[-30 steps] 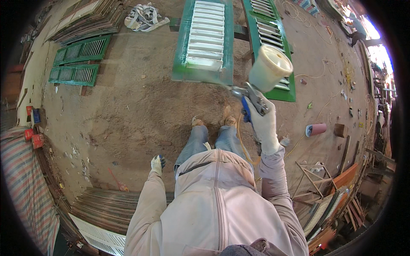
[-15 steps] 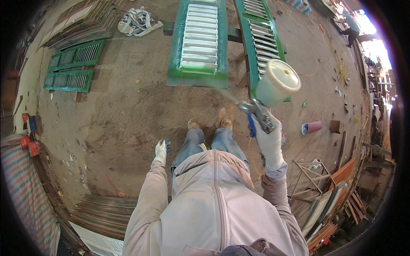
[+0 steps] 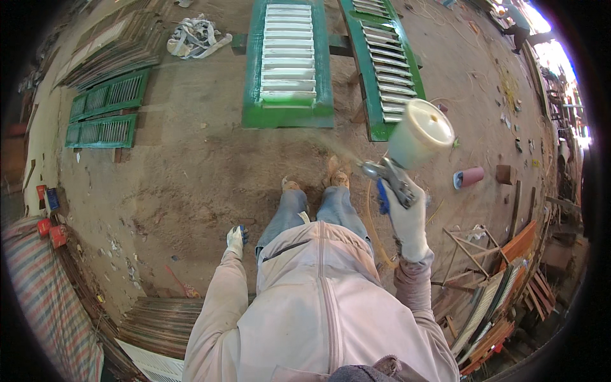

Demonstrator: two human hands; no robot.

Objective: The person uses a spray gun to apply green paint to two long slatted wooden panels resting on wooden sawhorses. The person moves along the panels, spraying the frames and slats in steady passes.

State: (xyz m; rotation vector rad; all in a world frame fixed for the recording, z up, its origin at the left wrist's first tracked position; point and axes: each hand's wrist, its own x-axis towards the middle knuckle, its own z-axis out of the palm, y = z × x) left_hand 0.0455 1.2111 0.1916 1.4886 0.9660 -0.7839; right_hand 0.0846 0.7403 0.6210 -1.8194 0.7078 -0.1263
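Note:
My right hand (image 3: 407, 213), in a white and blue work glove, is closed round a metal spray gun (image 3: 396, 181) with a whitish paint cup (image 3: 421, 132) on top. A faint mist leaves its nozzle toward the near end of a louvered shutter (image 3: 287, 118) with a green frame and pale slats. A second green shutter (image 3: 380, 130) lies just right of it, partly behind the cup. Low at my left side hangs my gloved left hand (image 3: 236, 240), holding nothing that I can see, its fingers loosely apart.
Both shutters rest on a dark crossbar (image 3: 340, 44). Smaller green shutters (image 3: 102, 130) and stacked panels (image 3: 108, 48) are at the left. A yellowish hose (image 3: 375, 235) trails by my right leg. A pink roll (image 3: 469, 177) and wooden frame (image 3: 468, 254) lie right. Another person (image 3: 517, 28) stands far right.
The spray gun in my right hand has shifted slightly right and nearer to me, its mist still showing. The shutter's near edge looks more evenly green. My left hand stays low.

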